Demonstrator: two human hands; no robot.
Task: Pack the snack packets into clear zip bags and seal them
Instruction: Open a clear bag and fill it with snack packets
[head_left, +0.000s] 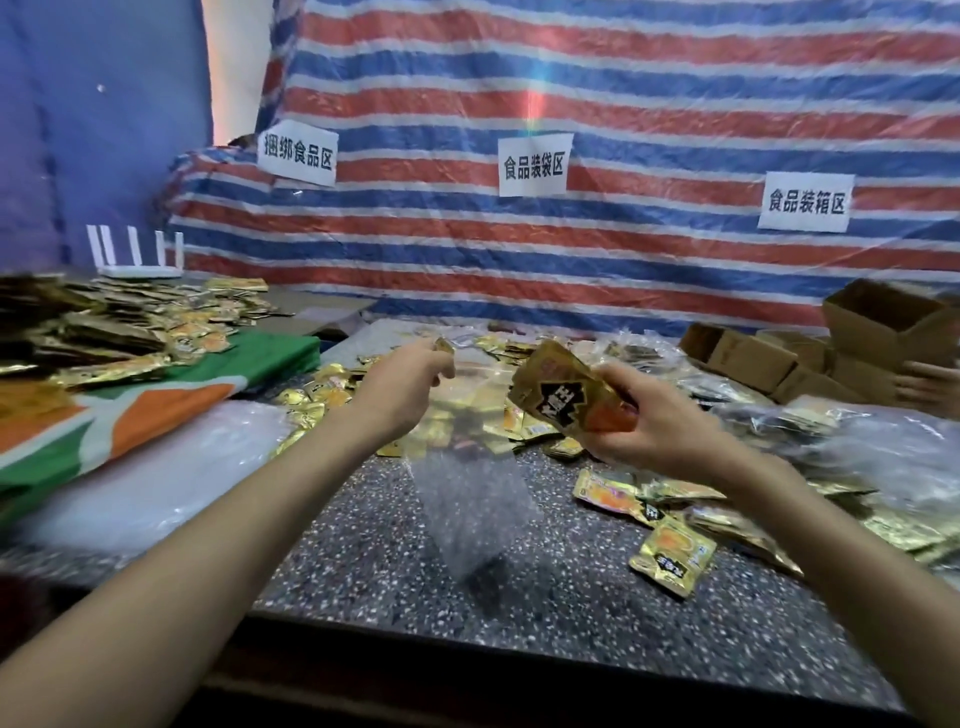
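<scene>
The clear zip bag (470, 499) hung above the speckled table (519, 623), pinched at its top edge by the left hand (410, 384), apparently so that the body dropped free and the mouth faced the other hand. The right hand (654, 421), near that mouth, had its fingers curled round a small stack of gold snack packets (563, 397), probably ready to slide them in. Loose packets (670, 553) lay within easy reach on the table, and cardboard boxes (769, 358) stood further right, likely for later boxing.
</scene>
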